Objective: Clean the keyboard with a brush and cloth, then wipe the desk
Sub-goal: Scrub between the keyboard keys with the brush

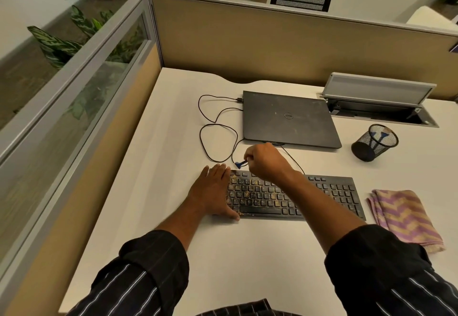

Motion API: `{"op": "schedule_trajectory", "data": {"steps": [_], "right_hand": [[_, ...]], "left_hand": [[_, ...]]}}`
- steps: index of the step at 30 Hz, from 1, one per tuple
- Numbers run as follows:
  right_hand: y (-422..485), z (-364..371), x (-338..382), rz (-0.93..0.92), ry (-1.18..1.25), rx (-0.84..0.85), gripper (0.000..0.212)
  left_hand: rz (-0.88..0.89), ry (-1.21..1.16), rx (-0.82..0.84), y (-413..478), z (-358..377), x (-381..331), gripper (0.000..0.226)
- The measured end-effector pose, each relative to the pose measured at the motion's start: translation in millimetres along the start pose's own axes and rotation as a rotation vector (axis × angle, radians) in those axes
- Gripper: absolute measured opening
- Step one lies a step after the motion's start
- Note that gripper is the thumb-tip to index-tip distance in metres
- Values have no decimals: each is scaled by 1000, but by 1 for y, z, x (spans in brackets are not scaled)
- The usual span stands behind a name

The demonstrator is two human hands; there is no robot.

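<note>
Brushing looks barely begun: the right hand (pixel 265 160) pinches a small blue brush (pixel 239 164) over the crumb-strewn black keyboard (pixel 272 199), the flat left hand (pixel 213 189) steadies it, the folded purple-striped cloth (pixel 404 216) lies untouched.

Black keyboard (pixel 295 198) flecked tan; cloth (pixel 406 219) zigzagged purple and beige.

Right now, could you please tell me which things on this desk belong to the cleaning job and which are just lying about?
For the job: dusty keyboard, small blue brush in the right hand, left hand resting on the keyboard's end, folded striped cloth, desk.
Just lying about: closed laptop, black cable, mesh cup.
</note>
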State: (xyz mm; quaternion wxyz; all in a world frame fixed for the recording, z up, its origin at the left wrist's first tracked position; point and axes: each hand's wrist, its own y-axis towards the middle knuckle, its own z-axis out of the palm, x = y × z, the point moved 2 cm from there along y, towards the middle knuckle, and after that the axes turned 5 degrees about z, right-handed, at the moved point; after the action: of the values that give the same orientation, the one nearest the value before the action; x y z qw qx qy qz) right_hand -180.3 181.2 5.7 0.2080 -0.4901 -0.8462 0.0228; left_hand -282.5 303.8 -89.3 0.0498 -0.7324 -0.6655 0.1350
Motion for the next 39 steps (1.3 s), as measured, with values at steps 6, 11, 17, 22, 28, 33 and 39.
{"op": "schedule_trajectory", "data": {"steps": [6,11,17,22,28,33,39], "right_hand": [[-4,12,8,-29,-44,57,16],[-4,5,11,-61,-74,45,19],[-2,7,11,-37,-52,26,17],[-6,8,11,-49,-74,57,15],[-3,2,10,-63,-68,9,20],[-9,5,10,-73,-135,65,17],[-4,0,10,-68,-85,-2,21]], "left_hand": [[-24,-10,-5,-3,-2,1,145],[-28,-23,-11,-4,-1,1,143],[-32,-24,6,-4,-2,0,143],[-38,-33,13,-6,-1,0,143],[-44,-27,12,-6,-2,0,142],[-54,-38,26,-7,-1,0,143],[-65,-39,40,-10,-1,4,144]]}}
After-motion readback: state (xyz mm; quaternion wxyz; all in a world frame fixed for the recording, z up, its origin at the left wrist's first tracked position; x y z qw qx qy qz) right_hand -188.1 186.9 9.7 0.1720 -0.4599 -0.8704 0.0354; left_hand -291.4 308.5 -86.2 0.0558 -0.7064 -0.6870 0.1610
